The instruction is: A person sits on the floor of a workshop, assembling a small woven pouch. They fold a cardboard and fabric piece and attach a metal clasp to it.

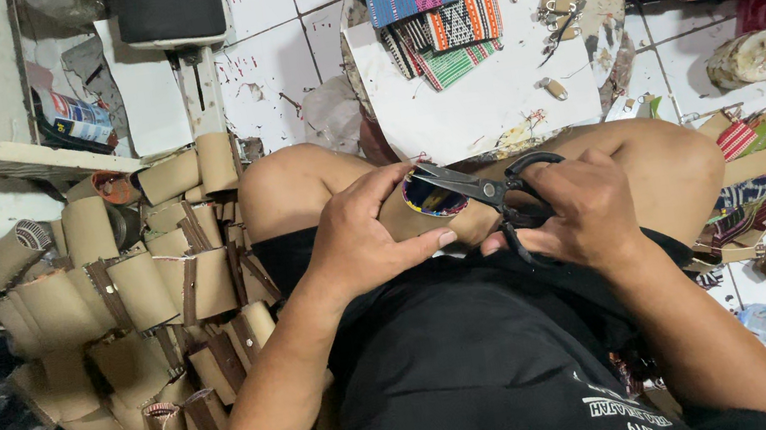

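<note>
The left hand (361, 238) curls closed around a tan pouch piece (428, 213) with a patterned woven lining, pressing it against the person's lap in the middle of the scene. The right hand (585, 210) is closed through the handles of black scissors (491, 194), whose blades point left onto the lining edge. A heap of tan pouch pieces (143, 301) lies on the floor at left, and woven fabric swatches (437, 0) lie far off.

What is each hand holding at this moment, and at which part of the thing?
The left hand grips a tan rolled pouch around its body. The right hand holds black scissors by the handle loops, blades at the pouch's open end.
</note>
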